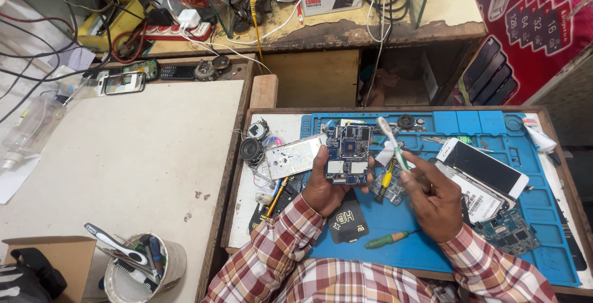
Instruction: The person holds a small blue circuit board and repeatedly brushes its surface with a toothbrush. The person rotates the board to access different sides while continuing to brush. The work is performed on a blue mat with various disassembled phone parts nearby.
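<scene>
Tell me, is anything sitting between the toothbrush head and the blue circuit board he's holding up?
Nothing visible does. The left hand holds the blue circuit board upright, and the toothbrush in the right hand has its head just right of the board's top edge, with only open air between.

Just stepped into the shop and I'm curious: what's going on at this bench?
A person in a plaid shirt holds a blue circuit board up in the left hand. The right hand grips a white toothbrush, bristles raised near the board's edge. Below lies a blue work mat with a white phone and a green-handled screwdriver.
</scene>
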